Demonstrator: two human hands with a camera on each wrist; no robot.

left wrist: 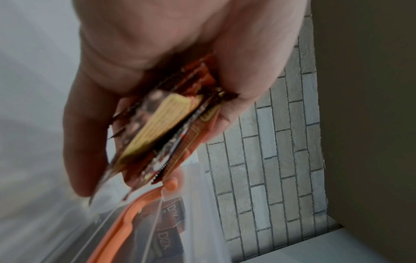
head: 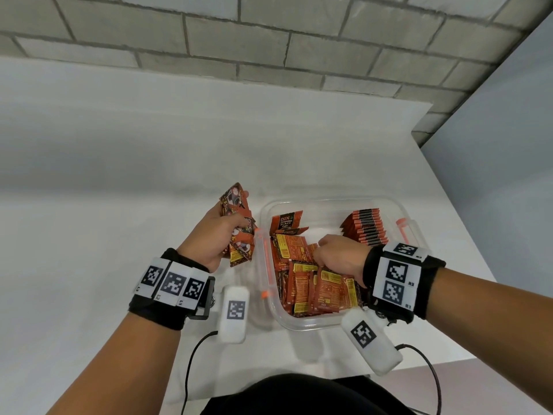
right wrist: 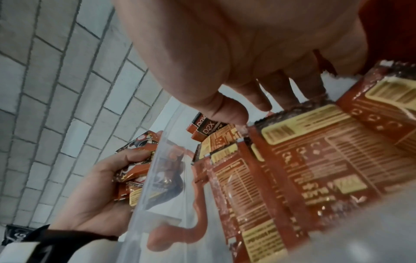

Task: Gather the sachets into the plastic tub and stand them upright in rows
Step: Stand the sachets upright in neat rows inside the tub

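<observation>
Hidden and blurred bits

Right hand (head: 338,255) fingertips buried among loose sachets (head: 317,290) in plastic tub (head: 302,324), grip unclear. Left wrist view motion-blurred: print on sachet bundle (left wrist: 166,131) in left hand (left wrist: 157,53) unreadable. Right wrist view: near sachets smear out at bottom edge. Upright sachet row (head: 366,226): faces hidden, only top edges show.
</observation>
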